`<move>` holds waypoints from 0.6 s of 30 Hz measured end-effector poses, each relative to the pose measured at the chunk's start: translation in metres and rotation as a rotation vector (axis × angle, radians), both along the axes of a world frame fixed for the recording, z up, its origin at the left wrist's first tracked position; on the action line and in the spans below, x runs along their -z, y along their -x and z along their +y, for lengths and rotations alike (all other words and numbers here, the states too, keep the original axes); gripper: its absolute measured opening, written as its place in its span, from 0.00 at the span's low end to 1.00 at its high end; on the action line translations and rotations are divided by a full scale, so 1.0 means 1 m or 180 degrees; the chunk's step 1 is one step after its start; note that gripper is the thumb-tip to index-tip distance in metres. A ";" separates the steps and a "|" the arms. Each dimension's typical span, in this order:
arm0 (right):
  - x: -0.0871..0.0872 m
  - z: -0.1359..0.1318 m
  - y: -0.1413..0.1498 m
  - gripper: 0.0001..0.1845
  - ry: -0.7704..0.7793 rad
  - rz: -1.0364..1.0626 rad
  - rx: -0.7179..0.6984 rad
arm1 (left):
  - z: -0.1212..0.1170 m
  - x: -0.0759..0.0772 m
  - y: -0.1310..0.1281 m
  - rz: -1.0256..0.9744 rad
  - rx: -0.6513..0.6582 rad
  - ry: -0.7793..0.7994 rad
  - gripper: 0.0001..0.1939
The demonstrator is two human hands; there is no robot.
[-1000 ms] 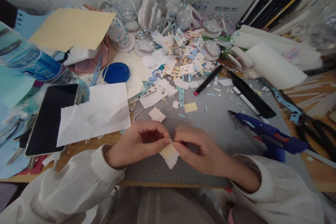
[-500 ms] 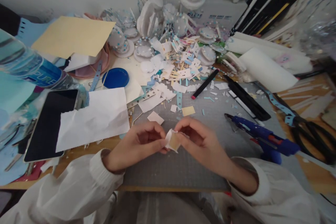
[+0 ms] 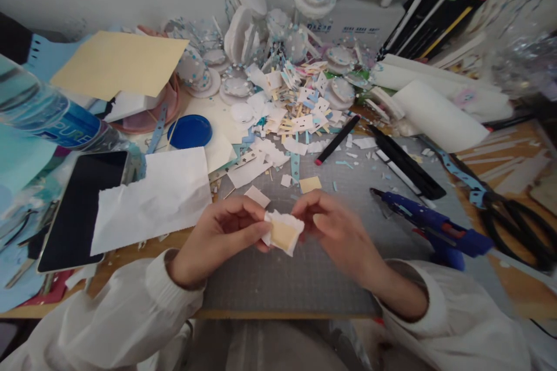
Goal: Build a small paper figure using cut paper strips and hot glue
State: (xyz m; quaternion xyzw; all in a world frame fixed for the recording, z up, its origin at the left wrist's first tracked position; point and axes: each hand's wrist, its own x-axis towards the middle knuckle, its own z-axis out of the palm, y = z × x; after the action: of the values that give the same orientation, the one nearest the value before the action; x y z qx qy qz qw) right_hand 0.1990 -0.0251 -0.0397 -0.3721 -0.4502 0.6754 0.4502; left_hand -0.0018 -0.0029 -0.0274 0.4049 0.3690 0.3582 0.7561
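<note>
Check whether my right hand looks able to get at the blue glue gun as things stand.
Probably yes. Your left hand pinches the cream-and-white paper piece, while your right hand seems to hold nothing, and only bare gray cutting mat appears to lie between it and the blue glue gun.

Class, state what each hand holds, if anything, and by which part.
Left hand: the small white-and-yellow paper piece, pinched by its left edge. Right hand: no clear hold visible.

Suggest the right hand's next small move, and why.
Probably bring the right hand in to press down the ragged white edge of the small paper piece: the left hand holds the piece, and that edge looks uneven around its yellow patch.
</note>
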 end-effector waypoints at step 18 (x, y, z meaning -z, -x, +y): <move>0.003 -0.001 0.004 0.10 -0.0048 -0.0006 0.0421 | -0.002 0.004 0.003 -0.0013 -0.0125 0.0175 0.06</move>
State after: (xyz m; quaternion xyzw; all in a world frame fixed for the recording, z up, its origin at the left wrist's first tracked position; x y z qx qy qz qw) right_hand 0.1951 -0.0261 -0.0432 -0.3982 -0.4302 0.6404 0.4962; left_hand -0.0051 -0.0048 -0.0313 0.3760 0.3851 0.3635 0.7604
